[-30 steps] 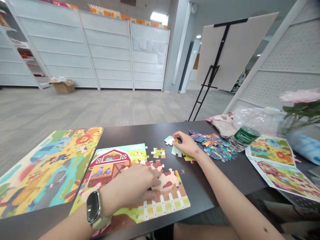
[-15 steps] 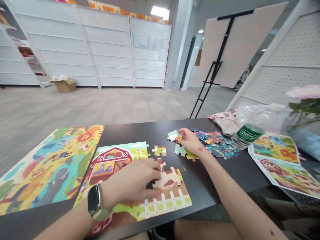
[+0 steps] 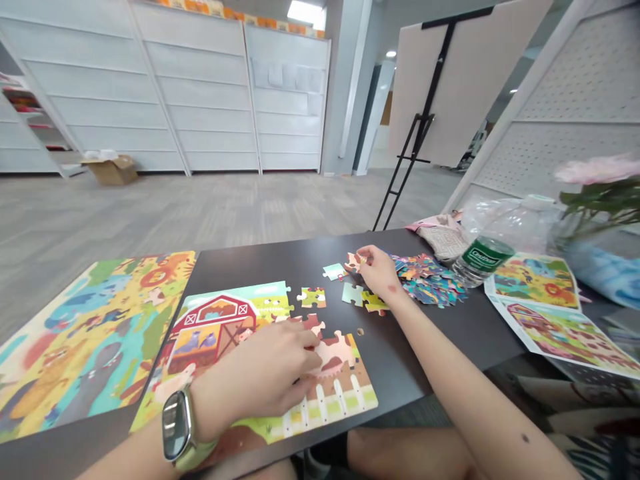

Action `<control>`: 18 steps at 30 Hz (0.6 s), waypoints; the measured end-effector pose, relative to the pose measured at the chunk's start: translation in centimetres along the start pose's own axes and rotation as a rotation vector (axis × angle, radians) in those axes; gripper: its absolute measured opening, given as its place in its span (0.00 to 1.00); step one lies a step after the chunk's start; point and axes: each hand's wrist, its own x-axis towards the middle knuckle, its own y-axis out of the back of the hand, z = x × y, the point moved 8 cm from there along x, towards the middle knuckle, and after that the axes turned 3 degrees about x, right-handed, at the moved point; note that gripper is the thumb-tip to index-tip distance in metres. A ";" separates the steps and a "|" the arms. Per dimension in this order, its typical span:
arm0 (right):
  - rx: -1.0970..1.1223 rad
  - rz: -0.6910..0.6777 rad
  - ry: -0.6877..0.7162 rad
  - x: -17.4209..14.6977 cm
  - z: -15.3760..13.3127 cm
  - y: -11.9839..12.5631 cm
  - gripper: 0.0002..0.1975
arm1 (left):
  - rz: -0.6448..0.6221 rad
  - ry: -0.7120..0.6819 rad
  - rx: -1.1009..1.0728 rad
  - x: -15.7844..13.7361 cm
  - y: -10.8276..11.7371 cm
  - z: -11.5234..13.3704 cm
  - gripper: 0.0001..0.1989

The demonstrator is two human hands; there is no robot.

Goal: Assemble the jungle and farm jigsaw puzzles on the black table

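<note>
A partly assembled farm jigsaw puzzle [image 3: 217,308], with a red barn and a white fence, lies on the dark table. My left hand [image 3: 270,363] rests on it, fingers lightly bent and thumb apart, its fingertips by the cow section. Beyond the puzzle's right side, my right hand [image 3: 376,270] pinches a brown-and-white puzzle piece [image 3: 354,262]. Close to that hand are a pale blue piece [image 3: 334,271], another light blue piece [image 3: 352,293] and a green piece [image 3: 374,302]. A loose piece with white animals [image 3: 312,297] lies at the puzzle's upper right edge.
A pile of colourful puzzle pieces [image 3: 430,280] sits right of my right hand. Behind it stand a plastic bottle [image 3: 483,257] and a pouch [image 3: 443,237]. Printed picture sheets [image 3: 560,327] lie at the right. Another animal puzzle [image 3: 100,333] covers the table's left end.
My right hand now lifts a brown-and-white piece slightly above the loose pieces. My left hand stays on the puzzle. The view has turned a little to the right.
</note>
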 end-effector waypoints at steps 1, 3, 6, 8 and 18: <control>-0.011 -0.010 -0.003 -0.1 0.0 -0.2 0.16 | -0.009 -0.005 0.002 0.0 -0.1 0.1 0.09; -0.032 -0.024 -0.005 -0.2 0.0 -0.5 0.13 | -0.028 -0.002 -0.011 0.0 -0.2 0.2 0.08; -0.069 -0.034 0.006 -0.2 0.0 -0.8 0.11 | -0.033 0.027 -0.081 -0.2 0.0 -0.6 0.05; -0.093 -0.026 0.027 -0.1 -0.3 -0.6 0.12 | -0.017 0.035 -0.159 -0.4 0.4 -1.3 0.07; 0.069 -0.304 0.428 -12.7 -11.1 1.9 0.10 | 0.062 0.125 -0.243 -1.0 1.0 -6.0 0.20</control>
